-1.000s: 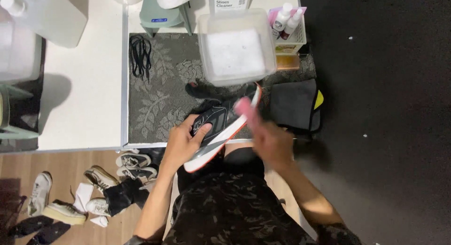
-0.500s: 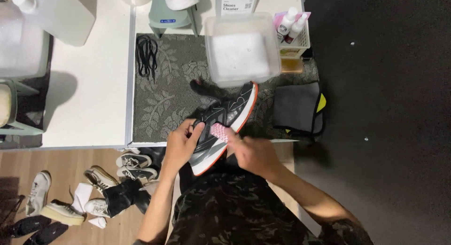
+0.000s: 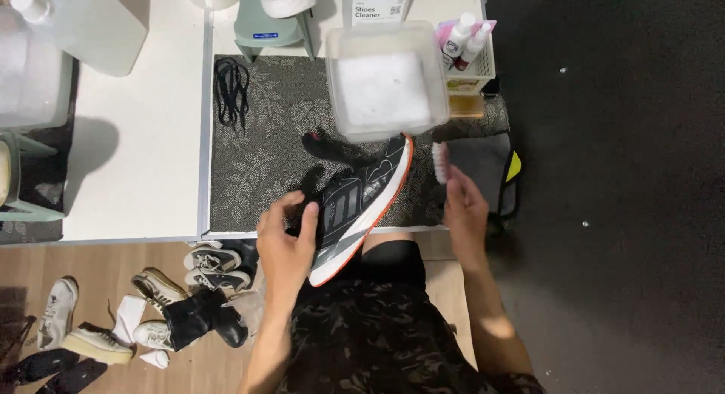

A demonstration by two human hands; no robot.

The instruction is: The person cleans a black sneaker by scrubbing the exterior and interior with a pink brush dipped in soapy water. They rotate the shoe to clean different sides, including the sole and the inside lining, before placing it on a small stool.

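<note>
Black sneaker (image 3: pixel 359 205), gripped at the heel end by the left hand (image 3: pixel 285 239) and tilted over the mat (image 3: pixel 257 145) edge (side exposed for scrubbing), brush (image 3: pixel 439 162) clasped in the right hand (image 3: pixel 464 213) beside the suds tub (image 3: pixel 387 80).

The mat (image 3: pixel 257 167) lies on the tabletop (image 3: pixel 143 152). On the mat, laces (image 3: pixel 231 88) lie at the left and the tub (image 3: pixel 385 80) at the far right. The shoe (image 3: pixel 359 205) is before the tub, the brush (image 3: pixel 439 163) to its right. More shoes (image 3: pixel 151 311) lie on the floor (image 3: pixel 113 265).
</note>
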